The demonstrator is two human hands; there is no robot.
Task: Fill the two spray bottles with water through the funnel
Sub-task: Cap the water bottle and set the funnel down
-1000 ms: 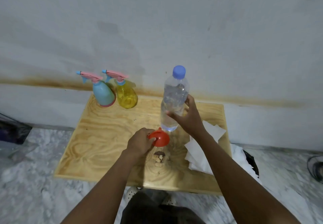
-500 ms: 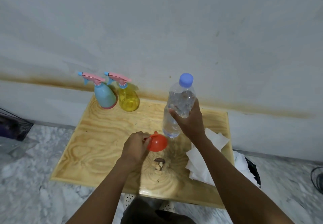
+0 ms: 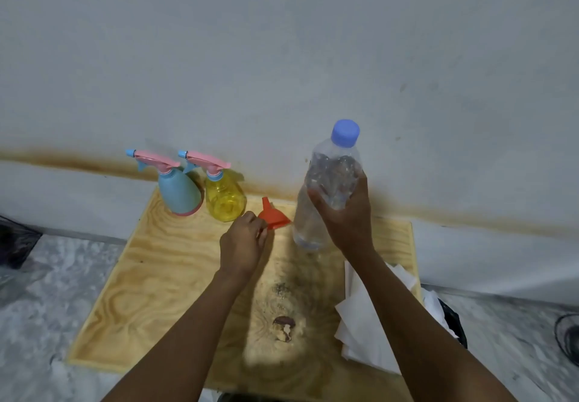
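Note:
A blue spray bottle (image 3: 178, 193) and a yellow spray bottle (image 3: 224, 201) stand side by side at the back left of the wooden board (image 3: 163, 276), both with pink trigger heads on. My left hand (image 3: 242, 240) pinches the rim of an orange funnel (image 3: 273, 216), spout pointing up, just right of the yellow bottle. My right hand (image 3: 344, 216) grips a clear water bottle (image 3: 329, 182) with a blue cap on, held upright above the board.
White paper towels (image 3: 369, 317) lie on the board's right side. A dark knot (image 3: 283, 328) marks the wood near the front. The wall rises directly behind the board. Marble floor surrounds it, with a dark object (image 3: 15, 245) at far left.
My left hand has carried the funnel away from the board's middle toward the yellow spray bottle, turning its spout up. My right hand has lifted the water bottle higher.

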